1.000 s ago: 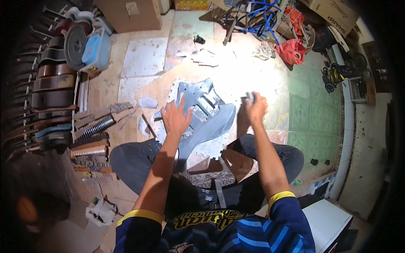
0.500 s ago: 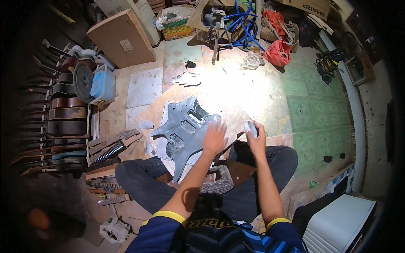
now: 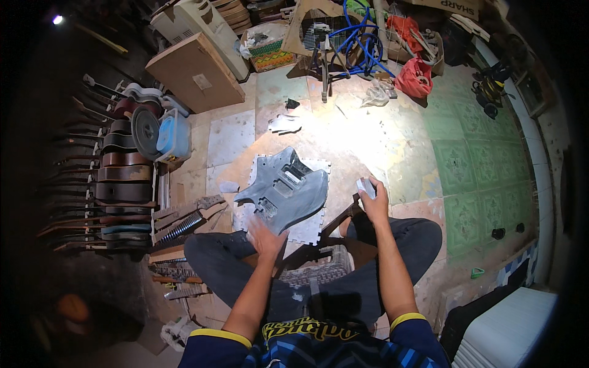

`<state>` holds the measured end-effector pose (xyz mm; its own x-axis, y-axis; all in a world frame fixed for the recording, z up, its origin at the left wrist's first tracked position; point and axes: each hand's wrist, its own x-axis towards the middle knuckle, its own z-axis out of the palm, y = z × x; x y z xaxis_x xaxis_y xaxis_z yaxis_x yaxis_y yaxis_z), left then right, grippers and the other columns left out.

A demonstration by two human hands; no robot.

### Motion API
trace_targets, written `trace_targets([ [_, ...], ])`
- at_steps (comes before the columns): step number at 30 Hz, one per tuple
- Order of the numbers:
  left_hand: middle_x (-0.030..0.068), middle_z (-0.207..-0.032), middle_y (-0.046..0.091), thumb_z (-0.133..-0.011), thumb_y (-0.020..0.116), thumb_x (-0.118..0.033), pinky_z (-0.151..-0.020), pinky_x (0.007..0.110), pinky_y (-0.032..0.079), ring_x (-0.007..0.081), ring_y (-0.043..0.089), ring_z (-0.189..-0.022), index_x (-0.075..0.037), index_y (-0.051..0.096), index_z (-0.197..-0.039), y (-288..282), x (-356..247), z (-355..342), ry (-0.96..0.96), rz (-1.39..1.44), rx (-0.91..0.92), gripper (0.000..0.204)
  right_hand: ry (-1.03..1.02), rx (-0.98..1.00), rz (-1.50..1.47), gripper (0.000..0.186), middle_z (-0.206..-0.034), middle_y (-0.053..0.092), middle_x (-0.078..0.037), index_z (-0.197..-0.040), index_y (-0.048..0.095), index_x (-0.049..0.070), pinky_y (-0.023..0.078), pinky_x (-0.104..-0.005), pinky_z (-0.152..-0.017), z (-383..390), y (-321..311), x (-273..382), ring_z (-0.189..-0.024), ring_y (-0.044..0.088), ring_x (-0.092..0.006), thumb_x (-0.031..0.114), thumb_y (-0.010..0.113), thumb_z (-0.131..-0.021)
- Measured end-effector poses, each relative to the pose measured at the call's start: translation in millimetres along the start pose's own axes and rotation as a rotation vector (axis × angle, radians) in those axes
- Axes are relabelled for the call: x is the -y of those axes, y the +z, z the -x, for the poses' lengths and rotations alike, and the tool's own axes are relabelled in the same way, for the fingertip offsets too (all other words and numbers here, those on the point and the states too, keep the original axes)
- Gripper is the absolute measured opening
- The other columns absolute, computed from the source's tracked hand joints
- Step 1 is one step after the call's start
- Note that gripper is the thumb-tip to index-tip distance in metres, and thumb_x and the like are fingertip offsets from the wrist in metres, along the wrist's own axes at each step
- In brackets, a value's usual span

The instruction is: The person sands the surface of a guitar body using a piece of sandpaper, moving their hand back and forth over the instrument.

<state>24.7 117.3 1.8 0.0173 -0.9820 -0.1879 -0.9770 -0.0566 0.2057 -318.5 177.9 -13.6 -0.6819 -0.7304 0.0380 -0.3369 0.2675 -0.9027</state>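
A grey electric guitar body (image 3: 285, 190) with cut-out cavities lies on a white foam mat (image 3: 323, 165) with jigsaw edges, in front of my crossed legs. At its near end, my left hand (image 3: 265, 238) is spread over the horn, thumb apart from the fingers; the fingertips are slightly blurred. My right hand (image 3: 375, 202) is raised to the right of the mat, apart from the guitar body. Its fingers are closed round a small pale-and-grey sanding block (image 3: 363, 186).
Guitars (image 3: 126, 175) stand in a row at the left beside a clear tub with a blue lid (image 3: 167, 135). Guitar necks (image 3: 187, 221) lie by my left knee. A cardboard box (image 3: 199, 76), blue hose (image 3: 368, 52) and red bag (image 3: 415, 78) are at the back. A woven seat-like object (image 3: 319, 270) sits between my legs.
My left hand has moved from the guitar body's right side to its near left end. The guitar body has turned on the mat. My right hand still grips the sanding block.
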Motion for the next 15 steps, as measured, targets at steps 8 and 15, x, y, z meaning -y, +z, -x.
trace_targets([
  [8,0.0313,-0.136,0.060,-0.073,0.089,-0.043,-0.107,0.050,0.049,0.0442,0.059,-0.128,0.006,0.045,-0.145,4,39,-4,-0.144,0.195,0.288,0.098,0.000,0.009,0.005,0.054,-0.124,0.064,-0.024,-0.133,0.060,0.003,0.049,-0.0461,-0.103,0,4,8,-0.119,0.062,-0.0398,0.018,0.080,-0.085],
  [15,0.0329,-0.123,0.068,-0.078,0.080,-0.044,-0.104,0.048,0.051,0.0457,0.065,-0.119,0.010,0.055,-0.130,-84,18,-1,-0.028,0.140,0.405,0.079,0.012,0.010,0.091,0.055,-0.124,0.065,-0.025,-0.134,0.060,0.003,0.049,-0.0479,-0.103,4,4,-12,-0.118,0.061,-0.0417,0.020,0.080,-0.085],
])
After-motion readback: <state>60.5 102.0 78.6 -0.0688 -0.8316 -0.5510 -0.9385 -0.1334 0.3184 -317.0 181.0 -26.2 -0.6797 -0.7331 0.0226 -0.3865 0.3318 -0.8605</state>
